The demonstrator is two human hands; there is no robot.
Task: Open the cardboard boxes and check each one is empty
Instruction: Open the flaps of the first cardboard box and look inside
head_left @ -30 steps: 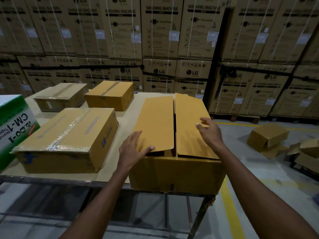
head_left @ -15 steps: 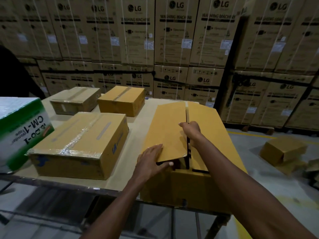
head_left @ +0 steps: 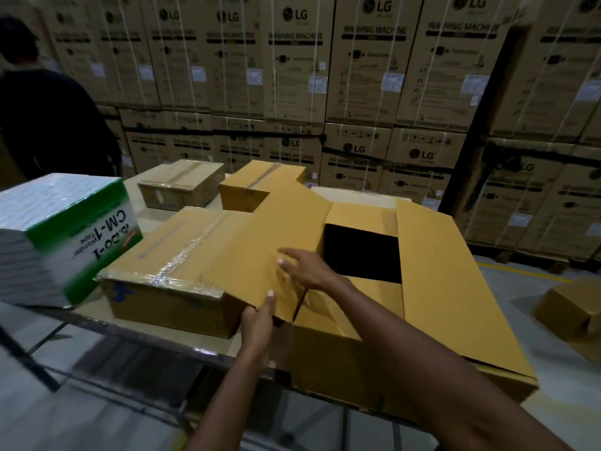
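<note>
Standing at the tabletop [head_left: 208,345], we had the open box [head_left: 328,353] at its near edge, its inside dark and unreadable. Our left hand [head_left: 258,320] pinched the left flap [head_left: 253,252], folded out over the taped box [head_left: 169,271] beside it; our right hand [head_left: 305,266] rested flat, fingers spread, on that flap.
</note>
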